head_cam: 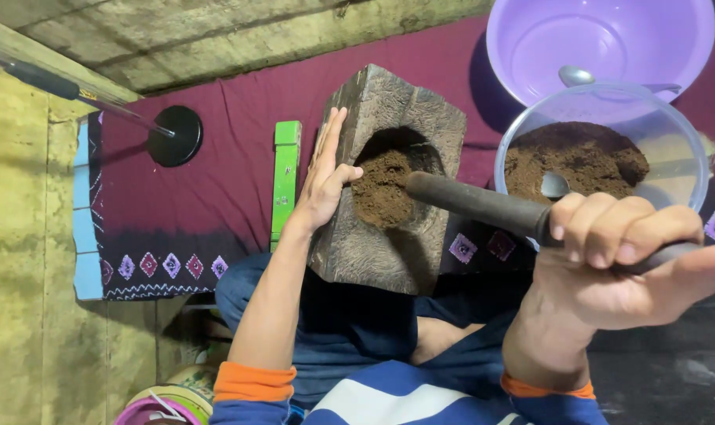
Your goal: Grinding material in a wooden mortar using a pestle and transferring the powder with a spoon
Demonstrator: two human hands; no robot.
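Note:
A rough wooden mortar block (pixel 373 252) stands on a maroon cloth (pixel 216 165), its hollow filled with brown ground powder (pixel 381 189). My left hand (pixel 326 177) rests flat against the mortar's left side, thumb at the hollow's rim. My right hand (pixel 621 252) grips a dark wooden pestle (pixel 475 203), whose tip sits in the powder at the hollow's right edge.
A clear plastic bowl (pixel 676 126) holds more brown powder and a metal spoon (pixel 554 185). Behind it is a purple basin (pixel 530 39) with another spoon (pixel 578 76). A green stick (pixel 285 177) lies left of the mortar. A black round stand base (pixel 175 135) sits further left.

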